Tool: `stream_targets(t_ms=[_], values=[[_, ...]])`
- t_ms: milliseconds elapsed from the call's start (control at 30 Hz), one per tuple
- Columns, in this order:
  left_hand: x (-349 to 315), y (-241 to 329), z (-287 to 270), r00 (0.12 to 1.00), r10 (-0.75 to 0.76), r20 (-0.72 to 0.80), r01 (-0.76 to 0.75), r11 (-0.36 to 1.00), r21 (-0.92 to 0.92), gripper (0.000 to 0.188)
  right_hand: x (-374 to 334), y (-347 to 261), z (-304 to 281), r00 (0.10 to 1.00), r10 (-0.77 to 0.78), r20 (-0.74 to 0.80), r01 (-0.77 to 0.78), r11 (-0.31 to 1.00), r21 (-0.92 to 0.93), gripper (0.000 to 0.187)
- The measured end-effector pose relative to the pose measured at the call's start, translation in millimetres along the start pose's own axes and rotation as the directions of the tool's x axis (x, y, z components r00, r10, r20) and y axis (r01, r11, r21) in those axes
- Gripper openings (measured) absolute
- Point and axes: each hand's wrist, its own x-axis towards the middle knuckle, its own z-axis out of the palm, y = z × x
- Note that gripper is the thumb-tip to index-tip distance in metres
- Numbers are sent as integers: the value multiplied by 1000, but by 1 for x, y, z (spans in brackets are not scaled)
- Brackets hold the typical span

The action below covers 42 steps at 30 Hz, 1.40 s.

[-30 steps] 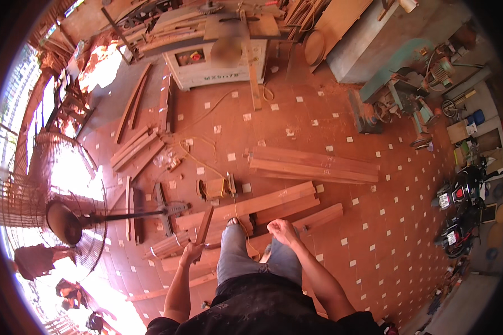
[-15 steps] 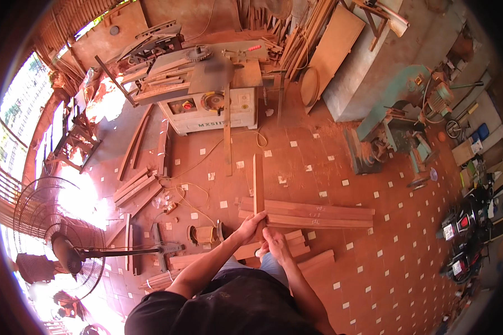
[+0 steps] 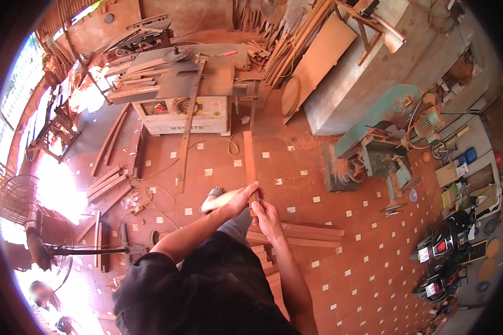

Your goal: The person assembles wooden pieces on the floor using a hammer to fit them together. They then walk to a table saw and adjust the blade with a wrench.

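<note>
On a red-tiled workshop floor (image 3: 369,245), a person (image 3: 218,285) in a dark shirt (image 3: 151,285) holds a wooden strip (image 3: 249,159) out in front, pointing away from the body. The left hand (image 3: 241,201) is closed around it toward its near end; the right hand (image 3: 269,219) is curled, thumb and fingers gripping just below. Beyond, dark lettering (image 3: 198,128) runs along the front of a white machine (image 3: 215,114). At right, parked motorcycles (image 3: 442,243) carry white plates (image 3: 423,254) with characters too small to read clearly.
</note>
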Motion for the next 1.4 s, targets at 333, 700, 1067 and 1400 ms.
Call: stream_targets(t_ms=[333, 700, 1067, 1400], values=[[322, -29, -220, 906, 34, -423, 120, 936, 331, 94, 196, 31, -131, 994, 109, 5, -109, 994, 32, 27], [581, 40, -462, 622, 145, -770, 723, 272, 635, 46, 489, 66, -183, 962, 238, 131, -240, 971, 0, 43], [696, -37, -585, 538, 214, -815, 843, -145, 519, 34, 696, 64, -235, 887, 154, 435, -3, 945, -327, 65], [746, -102, -625, 404, 335, -851, 915, -168, 368, 18, 767, 77, -258, 867, 363, 341, -166, 856, -489, 83]])
